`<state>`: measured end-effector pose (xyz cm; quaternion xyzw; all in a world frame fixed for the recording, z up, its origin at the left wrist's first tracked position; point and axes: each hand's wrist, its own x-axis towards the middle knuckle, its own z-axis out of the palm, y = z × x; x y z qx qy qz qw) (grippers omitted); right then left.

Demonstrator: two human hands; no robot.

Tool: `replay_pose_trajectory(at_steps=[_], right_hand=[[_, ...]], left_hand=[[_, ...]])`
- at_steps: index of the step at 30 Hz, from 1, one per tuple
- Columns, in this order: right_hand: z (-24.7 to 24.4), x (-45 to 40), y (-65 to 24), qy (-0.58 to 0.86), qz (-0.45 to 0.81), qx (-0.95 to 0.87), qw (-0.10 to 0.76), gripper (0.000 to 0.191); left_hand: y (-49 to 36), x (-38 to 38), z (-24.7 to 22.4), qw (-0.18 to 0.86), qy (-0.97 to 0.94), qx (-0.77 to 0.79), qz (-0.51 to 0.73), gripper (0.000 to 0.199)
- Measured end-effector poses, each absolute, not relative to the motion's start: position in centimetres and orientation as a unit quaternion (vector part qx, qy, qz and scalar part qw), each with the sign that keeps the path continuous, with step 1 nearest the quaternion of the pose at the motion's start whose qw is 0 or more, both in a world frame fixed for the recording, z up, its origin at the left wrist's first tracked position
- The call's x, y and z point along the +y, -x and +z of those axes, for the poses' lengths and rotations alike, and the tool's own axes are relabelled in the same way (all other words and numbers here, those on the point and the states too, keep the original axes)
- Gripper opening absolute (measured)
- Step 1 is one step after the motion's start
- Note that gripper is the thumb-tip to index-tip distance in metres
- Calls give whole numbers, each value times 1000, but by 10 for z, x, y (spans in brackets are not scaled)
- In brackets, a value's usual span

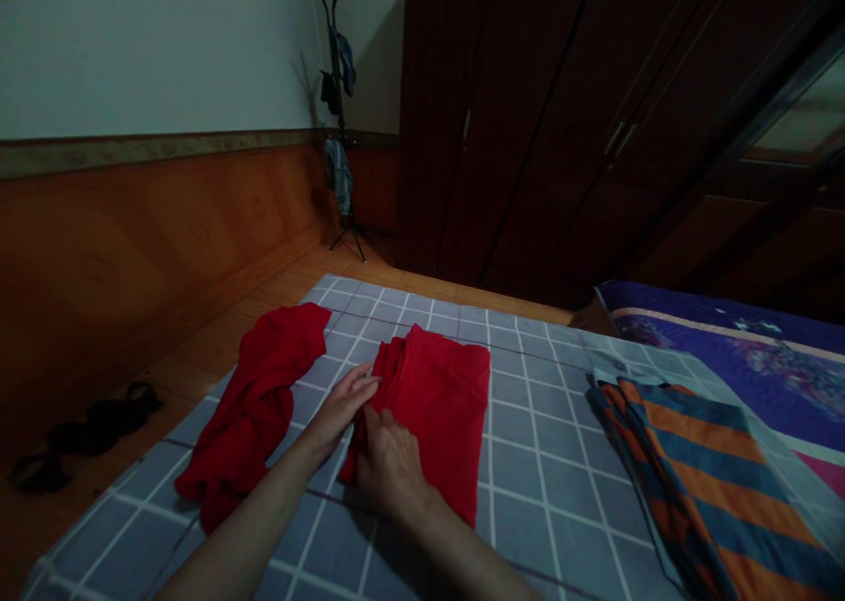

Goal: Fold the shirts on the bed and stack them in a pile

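A folded red cloth lies on the grey checked cover, with several layers showing along its left edge. My left hand touches that left edge, its fingers stretched out and close together. Just right of it, my right hand is closed at the lower left part of the same cloth, fingers curled on the fabric. A second red garment lies crumpled to the left of my left hand, apart from both hands.
A striped orange and blue garment lies folded at the right. Behind it is a purple floral cover. Beyond stand a dark wardrobe and a coat rack. Dark items lie on the floor at left.
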<state>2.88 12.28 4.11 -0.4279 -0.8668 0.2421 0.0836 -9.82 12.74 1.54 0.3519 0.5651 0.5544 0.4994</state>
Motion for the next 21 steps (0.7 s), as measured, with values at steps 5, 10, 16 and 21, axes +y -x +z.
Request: replay_pose_trajectory(at_steps=[5,10,16,21], right_hand=[[34,109,-44,402,169,-898,61,55],[27,104,-61,383,157,-907,77,64],[9,98,-64,412,106,-895,134,62],[15,106,-72,428,103,-888,135,52]], left_hand=[[96,133,1,447,-406,585,541,60],[87,154,-5,389,-453,629,497,63],[69,205,13,325,-520,660,434,56],[63,226,27,314,-551,646,425,50]])
